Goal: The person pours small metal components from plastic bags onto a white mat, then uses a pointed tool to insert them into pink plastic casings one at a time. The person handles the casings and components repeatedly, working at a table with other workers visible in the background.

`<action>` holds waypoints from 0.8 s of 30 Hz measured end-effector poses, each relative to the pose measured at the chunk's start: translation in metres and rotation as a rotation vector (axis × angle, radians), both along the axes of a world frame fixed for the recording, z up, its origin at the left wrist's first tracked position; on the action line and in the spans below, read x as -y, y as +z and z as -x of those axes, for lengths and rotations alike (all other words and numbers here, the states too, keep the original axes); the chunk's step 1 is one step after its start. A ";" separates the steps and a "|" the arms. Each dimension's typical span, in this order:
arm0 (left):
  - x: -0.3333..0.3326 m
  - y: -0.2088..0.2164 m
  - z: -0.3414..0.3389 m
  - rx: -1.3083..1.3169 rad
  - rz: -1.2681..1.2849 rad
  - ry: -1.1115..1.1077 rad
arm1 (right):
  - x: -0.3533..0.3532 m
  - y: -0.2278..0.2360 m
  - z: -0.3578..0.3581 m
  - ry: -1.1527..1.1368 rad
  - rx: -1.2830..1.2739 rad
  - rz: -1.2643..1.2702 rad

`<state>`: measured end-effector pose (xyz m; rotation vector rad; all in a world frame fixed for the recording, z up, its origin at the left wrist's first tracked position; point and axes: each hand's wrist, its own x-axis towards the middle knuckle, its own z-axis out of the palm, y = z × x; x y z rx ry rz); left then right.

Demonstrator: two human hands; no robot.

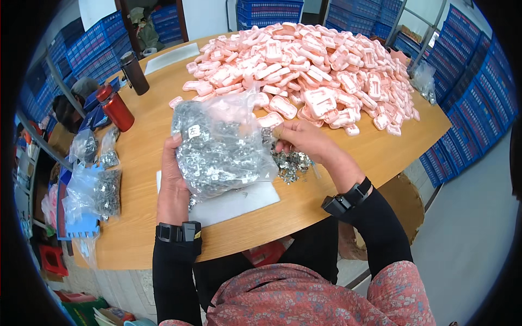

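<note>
A clear plastic bag [217, 157] full of small silvery metal parts is tilted up over the table, a white label on its upper left. My left hand [174, 174] grips its left side, with the thumb in front and the other fingers hidden behind. At the bag's upper right edge, my right hand [302, 138] has its fingers curled closed on the plastic; metal parts show by the fingertips. Just below that hand lies a loose heap of metal parts [293, 164]. Under the bag is a white sheet [239, 205], partly covered.
A large heap of pale pink plastic shells [326, 76] covers the far side of the wooden table [136, 239]. To the left stand a red bottle [115, 107], a dark bottle [134, 73] and several bags of metal parts [107, 193]. Blue crates [467, 119] are stacked at right.
</note>
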<state>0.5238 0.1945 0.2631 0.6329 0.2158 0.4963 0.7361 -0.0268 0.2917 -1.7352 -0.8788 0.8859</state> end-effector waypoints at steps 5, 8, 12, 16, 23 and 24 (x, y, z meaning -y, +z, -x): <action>0.000 -0.005 0.006 0.117 -0.019 -0.020 | -0.026 0.055 0.000 -0.028 0.295 -0.198; 0.007 -0.008 0.005 0.152 0.061 0.059 | -0.044 0.092 0.013 0.003 0.334 -0.324; 0.015 -0.003 0.001 0.249 0.064 -0.017 | -0.061 0.136 0.053 0.083 0.320 -0.384; 0.013 0.003 0.008 0.294 0.050 0.035 | -0.077 0.139 0.068 0.103 0.235 -0.436; -0.001 0.018 0.039 0.418 0.088 0.209 | -0.073 0.085 0.088 0.194 -0.154 -0.487; -0.001 0.021 0.040 0.434 0.094 0.241 | -0.074 0.077 0.099 0.172 -0.166 -0.454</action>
